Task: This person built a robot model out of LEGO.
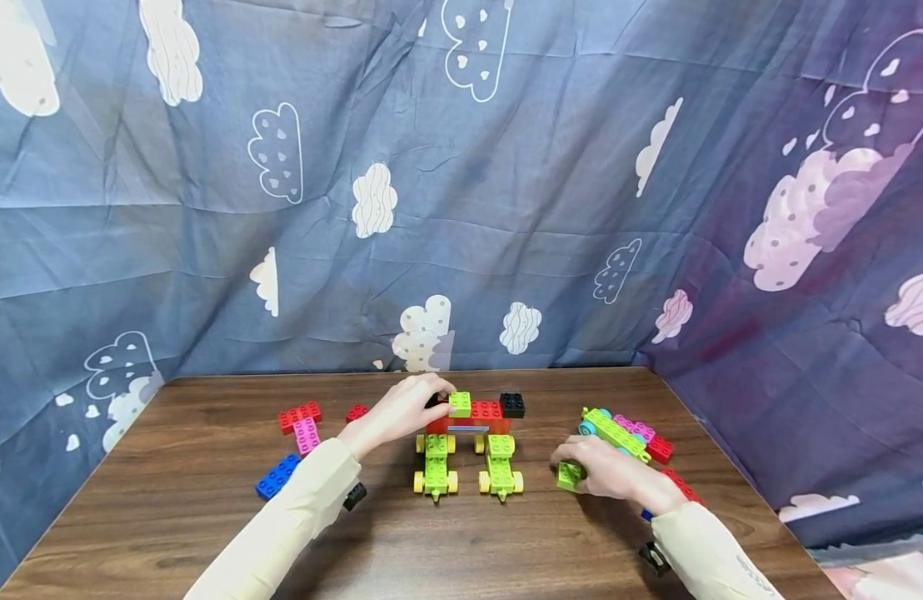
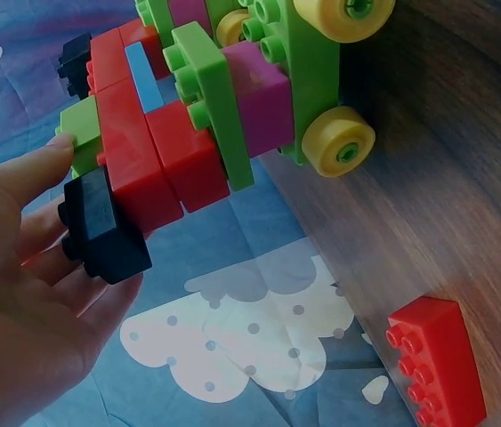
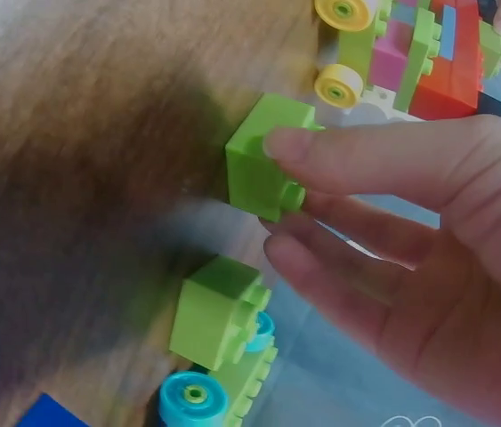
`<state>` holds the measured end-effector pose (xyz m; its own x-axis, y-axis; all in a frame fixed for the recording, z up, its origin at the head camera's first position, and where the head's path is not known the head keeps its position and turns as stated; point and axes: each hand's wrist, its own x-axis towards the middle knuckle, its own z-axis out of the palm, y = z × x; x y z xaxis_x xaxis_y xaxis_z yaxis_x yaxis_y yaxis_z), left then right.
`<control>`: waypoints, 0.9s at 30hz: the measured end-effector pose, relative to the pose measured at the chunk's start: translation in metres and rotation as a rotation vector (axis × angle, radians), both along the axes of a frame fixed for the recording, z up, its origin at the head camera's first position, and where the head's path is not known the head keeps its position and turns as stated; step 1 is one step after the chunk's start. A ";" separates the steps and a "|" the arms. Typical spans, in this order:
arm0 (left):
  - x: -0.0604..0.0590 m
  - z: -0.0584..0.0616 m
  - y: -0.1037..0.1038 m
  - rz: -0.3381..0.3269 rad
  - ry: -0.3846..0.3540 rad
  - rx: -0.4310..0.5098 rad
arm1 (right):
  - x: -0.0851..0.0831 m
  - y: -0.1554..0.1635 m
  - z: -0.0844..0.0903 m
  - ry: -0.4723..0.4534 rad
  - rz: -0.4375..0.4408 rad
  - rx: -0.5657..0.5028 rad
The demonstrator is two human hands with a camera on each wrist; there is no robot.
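In the middle of the table stands a build: two lime green bases (image 1: 436,476) on yellow wheels, bridged by red bricks (image 2: 130,151) with a black brick (image 1: 512,406) at each end. My left hand (image 1: 401,410) pinches a lime green brick (image 1: 460,405) on top of the red bricks, thumb against its side, other fingers behind the near black brick (image 2: 103,222). To the right, my right hand (image 1: 600,468) holds another lime green brick (image 3: 268,156) between thumb and fingers, low over the table.
A lime green base (image 1: 615,432) with turquoise wheels lies beyond the right hand, beside pink and red bricks (image 1: 660,448). Further left are red (image 1: 300,417), pink (image 1: 306,436) and blue bricks (image 1: 277,476). A black piece (image 1: 655,558) lies near the right sleeve.
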<state>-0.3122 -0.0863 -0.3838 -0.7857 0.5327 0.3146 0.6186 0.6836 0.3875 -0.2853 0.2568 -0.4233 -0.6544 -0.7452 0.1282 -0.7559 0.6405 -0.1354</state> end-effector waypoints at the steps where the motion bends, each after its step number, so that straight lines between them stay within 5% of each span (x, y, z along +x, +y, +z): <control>1: 0.000 0.000 0.000 0.000 0.003 -0.001 | 0.000 0.000 -0.001 -0.003 0.001 0.001; 16: -0.002 -0.004 0.000 0.003 0.032 -0.013 | -0.004 0.000 -0.008 -0.006 -0.056 -0.050; 27: -0.005 -0.001 -0.001 -0.010 0.026 -0.021 | -0.002 -0.002 0.016 0.086 -0.040 -0.086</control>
